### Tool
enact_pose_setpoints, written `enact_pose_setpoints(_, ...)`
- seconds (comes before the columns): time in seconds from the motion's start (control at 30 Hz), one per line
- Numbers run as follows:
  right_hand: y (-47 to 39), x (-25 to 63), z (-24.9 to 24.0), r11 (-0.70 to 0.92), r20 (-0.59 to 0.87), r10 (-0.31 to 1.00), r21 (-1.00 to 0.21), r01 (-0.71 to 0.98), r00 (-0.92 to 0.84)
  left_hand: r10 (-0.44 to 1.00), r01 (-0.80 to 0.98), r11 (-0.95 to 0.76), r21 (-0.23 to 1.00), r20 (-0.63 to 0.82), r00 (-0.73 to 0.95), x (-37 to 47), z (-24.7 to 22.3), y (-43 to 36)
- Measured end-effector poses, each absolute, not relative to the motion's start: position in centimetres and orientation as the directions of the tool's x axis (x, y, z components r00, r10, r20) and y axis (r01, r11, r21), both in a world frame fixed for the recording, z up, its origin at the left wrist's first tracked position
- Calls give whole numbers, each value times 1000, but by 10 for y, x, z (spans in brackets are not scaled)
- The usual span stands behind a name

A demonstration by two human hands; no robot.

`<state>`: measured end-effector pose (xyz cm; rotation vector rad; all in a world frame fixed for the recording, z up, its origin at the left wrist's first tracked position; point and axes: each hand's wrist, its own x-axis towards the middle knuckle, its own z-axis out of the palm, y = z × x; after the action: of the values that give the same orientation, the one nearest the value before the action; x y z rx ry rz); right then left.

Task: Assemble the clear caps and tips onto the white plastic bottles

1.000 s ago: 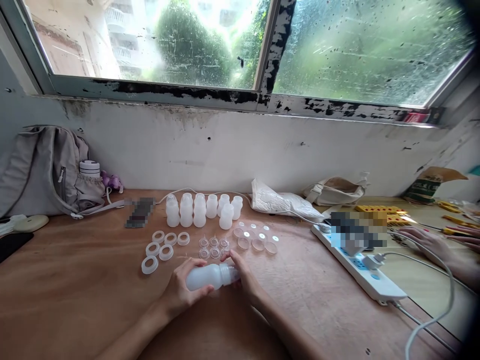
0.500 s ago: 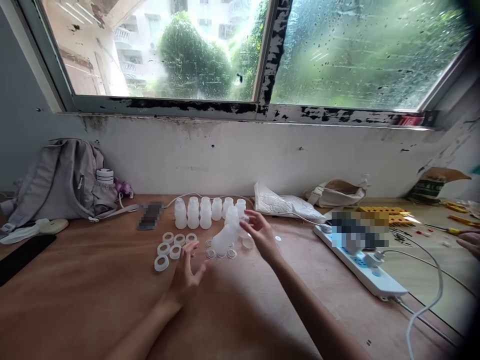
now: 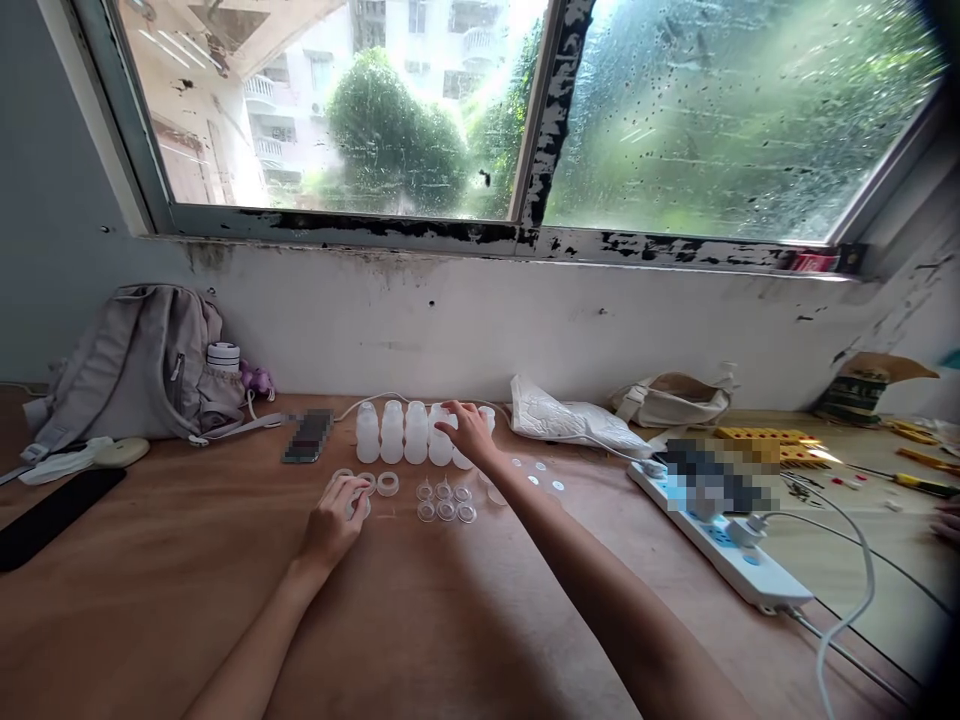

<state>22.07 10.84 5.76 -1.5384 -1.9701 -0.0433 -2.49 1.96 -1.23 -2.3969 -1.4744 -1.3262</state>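
Frosted white plastic bottles (image 3: 391,435) stand upright in a row near the wall. My right hand (image 3: 474,435) is at the right part of this row, its thumb and fingers closed around the upper part of a bottle (image 3: 439,446); the hand hides part of the bottles behind it. Lower left, my left hand (image 3: 335,515) rests over a group of white plastic rings, its fingertips closed on a ring (image 3: 366,482) and covering several others. One white ring (image 3: 388,484) lies uncovered beside it. Between the hands lie several small clear round caps (image 3: 446,510) in two rows.
Small white discs (image 3: 558,486) lie right of my forearm. Farther right is a white power strip (image 3: 720,540) with cables. A padded white envelope (image 3: 570,415), a cloth bag (image 3: 671,398), a phone (image 3: 307,437) and a grey backpack (image 3: 142,370) line the back. Another person's hand (image 3: 946,522) shows at the right edge.
My right hand has carried a tilted bottle back and left into the row, where another bottle now stands. My left hand has moved left and down onto the rings and closed.
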Motion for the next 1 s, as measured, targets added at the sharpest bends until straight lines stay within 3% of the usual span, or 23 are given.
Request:
enact_pose_setpoints(0.23, 117, 226, 57, 261, 441, 892, -328, 908, -97, 736, 760, -528, 378, 651, 188, -22, -17, 20)
enact_pose_setpoints(0.57, 104, 235, 63, 288, 482, 872, -360, 888, -87, 710, 798, -569, 198, 609, 355, -25, -21, 4)
enact_pose_setpoints(0.7, 74, 244, 50, 364, 569, 821, -453, 814, -50, 756, 867, -471, 166, 583, 299, -52, -22, -9)
enact_pose_setpoints(0.83, 31, 250, 19, 348, 521, 852, -472, 810, -62, 822, 932, -321, 167, 538, 187, -79, -31, -17)
enact_pose_setpoints(1.0, -2, 249, -20, 230, 384, 922, -426, 875, -56, 887, 947, -255, 194, 436, 150, -85, -33, -20)
